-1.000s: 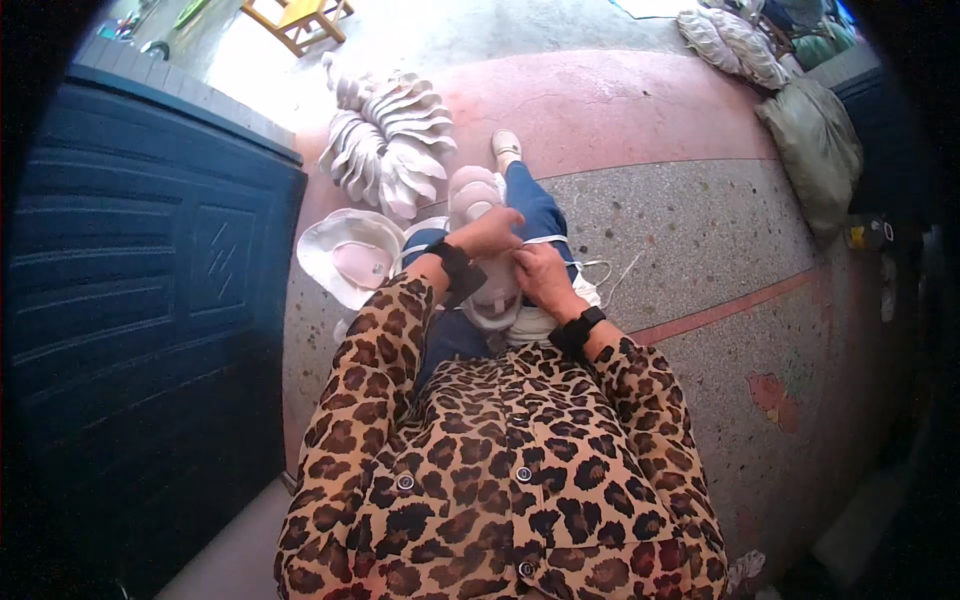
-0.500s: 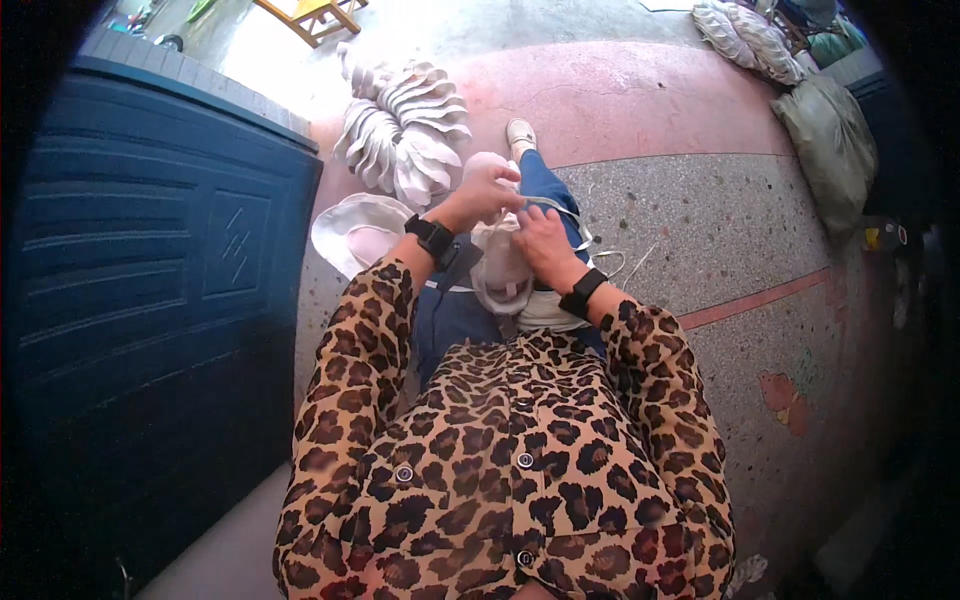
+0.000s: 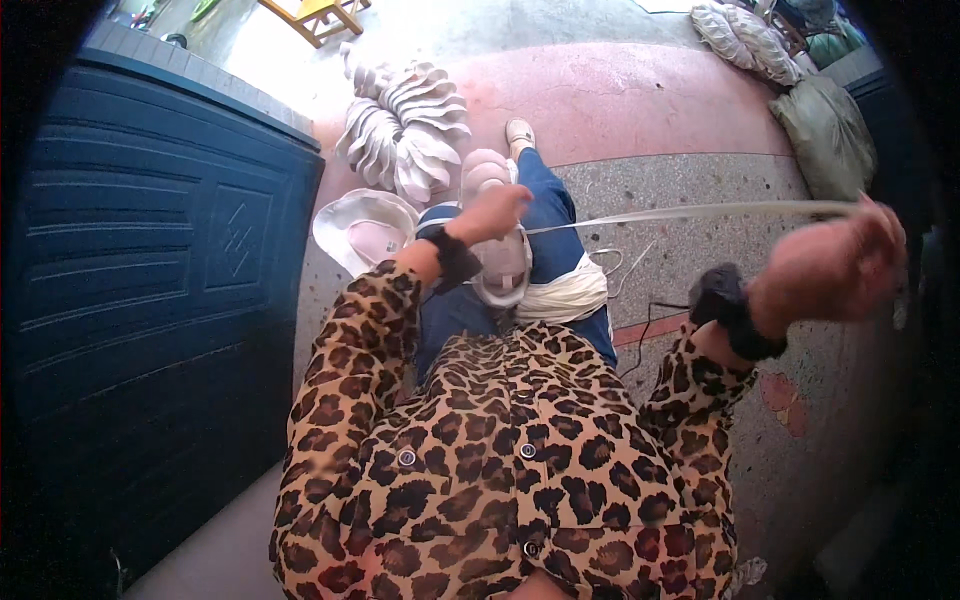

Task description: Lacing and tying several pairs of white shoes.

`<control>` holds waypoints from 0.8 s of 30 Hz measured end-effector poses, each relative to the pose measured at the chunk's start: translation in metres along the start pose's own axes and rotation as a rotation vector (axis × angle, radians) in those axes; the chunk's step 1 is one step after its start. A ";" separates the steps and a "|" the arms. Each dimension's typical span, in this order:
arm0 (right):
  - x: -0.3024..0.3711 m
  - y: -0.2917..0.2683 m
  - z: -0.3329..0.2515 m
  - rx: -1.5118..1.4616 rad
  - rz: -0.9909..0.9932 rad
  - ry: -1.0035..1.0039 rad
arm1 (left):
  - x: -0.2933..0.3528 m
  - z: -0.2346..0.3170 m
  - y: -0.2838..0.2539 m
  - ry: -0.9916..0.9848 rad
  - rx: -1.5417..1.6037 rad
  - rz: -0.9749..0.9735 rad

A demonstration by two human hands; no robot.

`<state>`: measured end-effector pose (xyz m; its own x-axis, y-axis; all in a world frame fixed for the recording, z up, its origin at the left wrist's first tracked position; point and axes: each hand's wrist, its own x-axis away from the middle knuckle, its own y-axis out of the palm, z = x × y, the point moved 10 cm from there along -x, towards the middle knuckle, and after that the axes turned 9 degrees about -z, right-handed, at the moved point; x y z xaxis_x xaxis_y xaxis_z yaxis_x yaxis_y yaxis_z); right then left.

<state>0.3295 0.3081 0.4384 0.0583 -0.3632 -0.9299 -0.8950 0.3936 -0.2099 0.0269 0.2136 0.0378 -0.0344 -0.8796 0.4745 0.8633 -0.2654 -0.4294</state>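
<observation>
A long white ribbon (image 3: 690, 212) is stretched taut from the pale pink-and-white cloth pieces on my lap out to the far right. My right hand (image 3: 835, 260), blurred by motion, is closed round its right end. My left hand (image 3: 492, 214) is closed over the ribbon's other end, above the lap pieces; its exact hold is partly hidden. Below it lies a rounded, padded cloth piece (image 3: 503, 262), with several curved ones (image 3: 485, 168) stacked beyond. A bundle of white strips (image 3: 565, 298) is draped over my right thigh.
A white hat-like cloth piece (image 3: 362, 235) with a pinkish inside lies left of my lap. Farther off is a fanned pile of similar pieces (image 3: 405, 130). A blue panelled door (image 3: 150, 240) stands left; a greyish sack (image 3: 825, 135) and white bundles (image 3: 740, 45) sit at the right.
My right hand has swung from beside my left hand over the lap far to the right, drawing the ribbon out straight. My left hand has shifted slightly down and stays near the stack.
</observation>
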 end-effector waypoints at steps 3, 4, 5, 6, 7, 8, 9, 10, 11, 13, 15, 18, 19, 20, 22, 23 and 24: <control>0.049 0.081 0.042 -0.777 -0.195 0.495 | 0.024 -0.045 -0.034 0.017 -0.198 0.219; 0.087 0.114 0.050 -1.054 -0.286 0.783 | 0.034 -0.051 -0.035 0.011 -0.238 0.234; 0.120 0.143 0.051 -1.295 -0.424 0.921 | 0.041 -0.056 -0.034 -0.003 -0.246 0.251; 0.163 0.168 0.052 -1.369 -0.576 1.136 | 0.048 -0.063 -0.034 -0.019 -0.254 0.269; 0.195 0.188 0.035 -1.482 -0.717 1.270 | 0.050 -0.068 -0.029 -0.013 -0.249 0.244; 0.227 0.203 0.016 -1.503 -0.906 1.334 | 0.050 -0.073 -0.023 -0.003 -0.244 0.220; 0.263 0.210 -0.001 -1.306 -0.953 1.524 | 0.052 -0.073 -0.022 0.011 -0.273 0.209; 0.301 0.215 -0.018 -1.308 -1.127 1.556 | 0.051 -0.069 -0.019 0.033 -0.304 0.193; 0.335 0.223 -0.033 -1.201 -1.298 1.489 | 0.052 -0.067 -0.023 0.047 -0.313 0.209; 0.411 0.230 -0.051 -1.052 -1.523 1.426 | 0.054 -0.064 -0.025 0.054 -0.341 0.219; 0.457 0.239 -0.062 -0.952 -1.591 1.363 | 0.055 -0.069 -0.025 0.023 -0.397 0.188; 0.471 0.258 -0.070 -0.843 -1.532 1.113 | 0.066 -0.075 -0.019 0.043 -0.482 0.230; 0.465 0.264 -0.074 -0.775 -1.523 0.909 | 0.068 -0.078 -0.016 0.051 -0.473 0.232; 0.467 0.265 -0.074 -0.772 -1.536 0.956 | 0.069 -0.075 -0.014 0.081 -0.433 0.261; 0.452 0.254 -0.065 -0.740 -1.571 0.873 | 0.069 -0.057 -0.001 0.078 -0.386 0.304; 0.449 0.253 -0.061 -0.676 -1.573 0.760 | 0.068 -0.049 0.002 0.076 -0.391 0.319; 0.470 0.253 -0.055 -0.617 -1.595 0.686 | 0.063 -0.035 0.007 0.088 -0.397 0.322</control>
<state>0.1058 0.1902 -0.0350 0.8846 -0.3367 0.3228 -0.2008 -0.8995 -0.3881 0.0127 0.1426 0.0375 0.1449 -0.9667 0.2110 0.5799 -0.0898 -0.8097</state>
